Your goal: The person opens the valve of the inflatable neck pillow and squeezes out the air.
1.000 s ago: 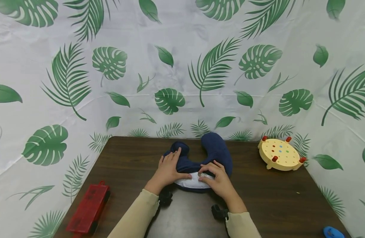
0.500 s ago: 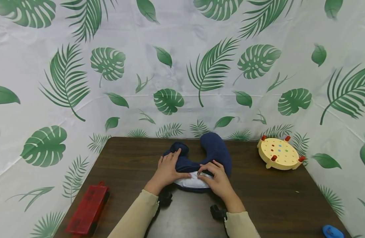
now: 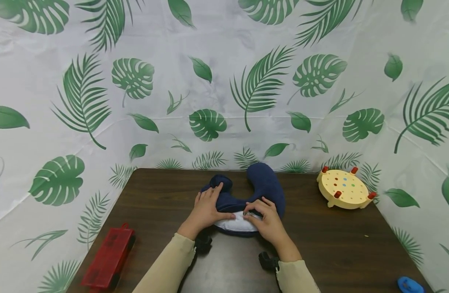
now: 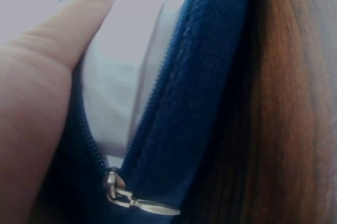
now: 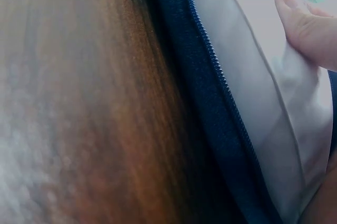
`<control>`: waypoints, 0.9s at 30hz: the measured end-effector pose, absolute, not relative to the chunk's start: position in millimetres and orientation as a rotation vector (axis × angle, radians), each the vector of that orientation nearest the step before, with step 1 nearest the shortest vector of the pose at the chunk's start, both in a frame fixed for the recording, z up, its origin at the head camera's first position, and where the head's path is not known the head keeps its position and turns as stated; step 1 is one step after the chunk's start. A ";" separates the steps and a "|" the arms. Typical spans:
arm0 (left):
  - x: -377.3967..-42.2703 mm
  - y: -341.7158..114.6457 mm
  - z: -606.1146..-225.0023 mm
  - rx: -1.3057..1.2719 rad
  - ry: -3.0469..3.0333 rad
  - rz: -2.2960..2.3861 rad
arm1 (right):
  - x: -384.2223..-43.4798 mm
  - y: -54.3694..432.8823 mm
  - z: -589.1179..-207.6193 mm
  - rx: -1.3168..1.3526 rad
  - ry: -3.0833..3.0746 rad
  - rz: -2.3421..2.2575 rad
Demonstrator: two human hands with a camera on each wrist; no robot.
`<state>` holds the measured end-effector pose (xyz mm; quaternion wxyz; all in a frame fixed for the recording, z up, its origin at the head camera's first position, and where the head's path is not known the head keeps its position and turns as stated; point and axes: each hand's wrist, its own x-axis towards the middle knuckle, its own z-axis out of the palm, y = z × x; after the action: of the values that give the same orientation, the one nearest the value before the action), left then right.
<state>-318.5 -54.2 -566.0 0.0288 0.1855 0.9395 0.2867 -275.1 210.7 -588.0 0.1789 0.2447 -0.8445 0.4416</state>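
Observation:
A navy U-shaped neck pillow [image 3: 265,183] lies at the back middle of the table, its curved base toward me. The zipper along that base gapes, baring a white inner lining [image 3: 237,225]. My left hand [image 3: 206,207] rests on the pillow's left side, fingers spread and thumb lying over the lining. With thumb and forefinger bent together, my right hand [image 3: 266,219] pinches a small shiny thing [image 3: 245,213] over the lining; what it is I cannot tell. The left wrist view has the zipper slider [image 4: 115,188] with its metal pull tab [image 4: 155,207] at one end of the opening.
A red transparent toy-like box [image 3: 108,258] lies at the table's left edge. At the back right sits a yellow round pegboard [image 3: 343,187] with red pegs at its rim. A blue object [image 3: 410,285] is at the front right corner. Leaf-patterned cloth [image 3: 217,89] hangs behind.
Both hands and the pillow stay nearly in place. The small shiny thing in the right fingers showed more plainly half a second ago than now.

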 end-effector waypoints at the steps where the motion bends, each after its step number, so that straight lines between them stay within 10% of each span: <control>1: -318.7 -54.2 -566.5 0.573 2.900 0.883 | -275.1 210.7 -588.2 0.684 -2.394 1.245; 27: -318.9 -53.2 -566.3 0.552 2.892 0.909 | -274.3 210.3 -586.9 0.659 -2.414 1.294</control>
<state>-318.9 -53.2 -566.3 0.0302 0.1789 0.9382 0.2948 -274.3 210.3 -586.9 0.1614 0.2308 -0.8457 0.4533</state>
